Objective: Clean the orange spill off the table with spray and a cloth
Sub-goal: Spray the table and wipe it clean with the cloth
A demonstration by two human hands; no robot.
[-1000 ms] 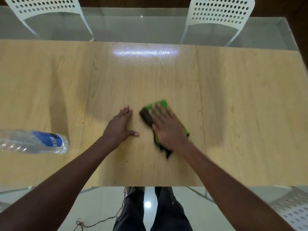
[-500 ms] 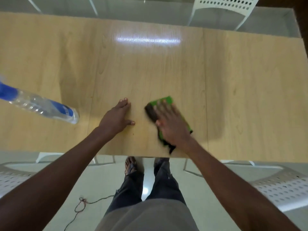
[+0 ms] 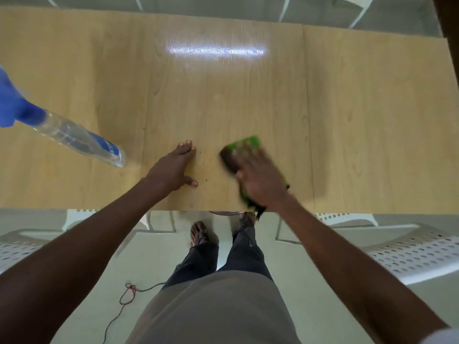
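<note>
I see white perforated chairs (image 3: 419,256) on my side of the desk, one at lower right and another (image 3: 15,247) at lower left, plus white chair legs (image 3: 323,3) past the far edge. Pale floor (image 3: 74,281) below, with a thin red and dark cord (image 3: 129,294) lying knotted on it near the left leg. Dark trousers (image 3: 246,254), sandalled feet (image 3: 198,232) and a grey shirt front (image 3: 213,309) fill the bottom centre.
</note>
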